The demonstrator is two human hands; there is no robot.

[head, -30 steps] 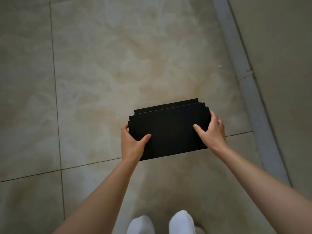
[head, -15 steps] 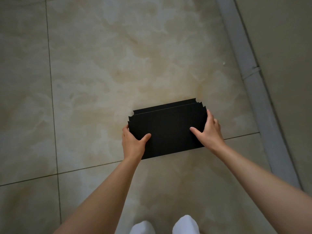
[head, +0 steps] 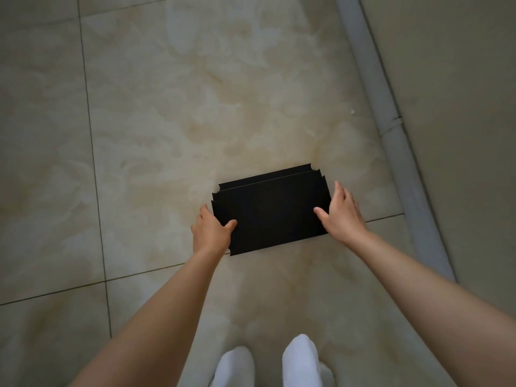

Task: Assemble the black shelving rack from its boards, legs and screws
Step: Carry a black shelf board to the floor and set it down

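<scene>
Count: one stack of black boards (head: pixel 272 212), fanned slightly so three stepped far edges show, so at least three boards; can't tell an exact number. Corners are notched, visible at the far left, far right and near left of the stack. No legs or screws in view.

Stack sits low over the beige marbled tile floor (head: pixel 167 107), roughly centre of view, long side running left-right, tilted a little clockwise. Can't tell if it's resting on the floor or held just above it.

Two hands, both bare. Left hand (head: pixel 210 233) on the stack's left short edge: thumb lies on the top face, fingers wrapped round the edge and under, pinching the boards. Right hand (head: pixel 342 212) at the right short edge: thumb on the top face, fingers together and extended along the edge side; contact of the fingertips with the boards is hidden, so the grip there can't be confirmed.

Both forearms bare, reaching forward and down.

Two feet in white socks (head: pixel 300 361) on the floor near the bottom of view, side by side, well apart from the boards.

One grey skirting strip (head: pixel 396 141) runs diagonally on the right, with a wall (head: pixel 460 107) beyond it. Dark grout lines cross the floor. No containers anywhere.
</scene>
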